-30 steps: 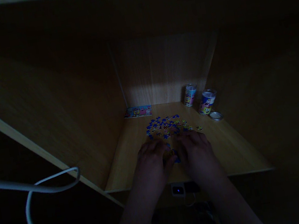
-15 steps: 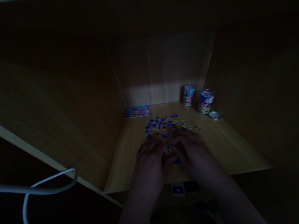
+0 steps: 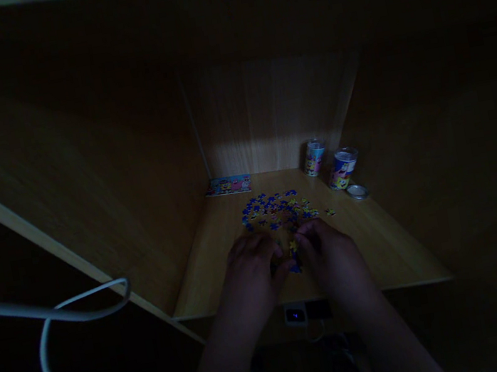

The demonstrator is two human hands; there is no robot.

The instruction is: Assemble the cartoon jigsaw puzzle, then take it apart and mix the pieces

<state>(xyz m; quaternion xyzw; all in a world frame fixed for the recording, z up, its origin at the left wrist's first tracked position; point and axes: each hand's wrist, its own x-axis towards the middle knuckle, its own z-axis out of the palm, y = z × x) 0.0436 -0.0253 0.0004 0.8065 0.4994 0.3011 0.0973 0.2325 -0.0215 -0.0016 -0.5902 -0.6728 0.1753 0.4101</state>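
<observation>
In dim light, a small cluster of joined jigsaw pieces (image 3: 294,257), blue and yellow, lies on the board between my two hands. My left hand (image 3: 253,266) curls around the cluster's left side, thumb and fingers against it. On the other side my right hand (image 3: 333,253) is closed in a pinch near the cluster's upper right; what its fingertips hold is too dark to make out. Just beyond the hands, many loose jigsaw pieces (image 3: 271,202) in blue, yellow and pink are spread out. One loose yellowish piece (image 3: 330,212) sits apart to the right.
A cartoon picture sheet (image 3: 228,185) lies at the back left. Two printed cans (image 3: 314,157) (image 3: 343,167) stand at the back right, with a round metal lid (image 3: 357,192) beside them. Wooden panels (image 3: 157,182) enclose the surface. A white cable (image 3: 84,316) hangs at left.
My right hand has shifted slightly right, away from the left hand, uncovering more of the joined pieces. My left hand has stayed nearly in place.
</observation>
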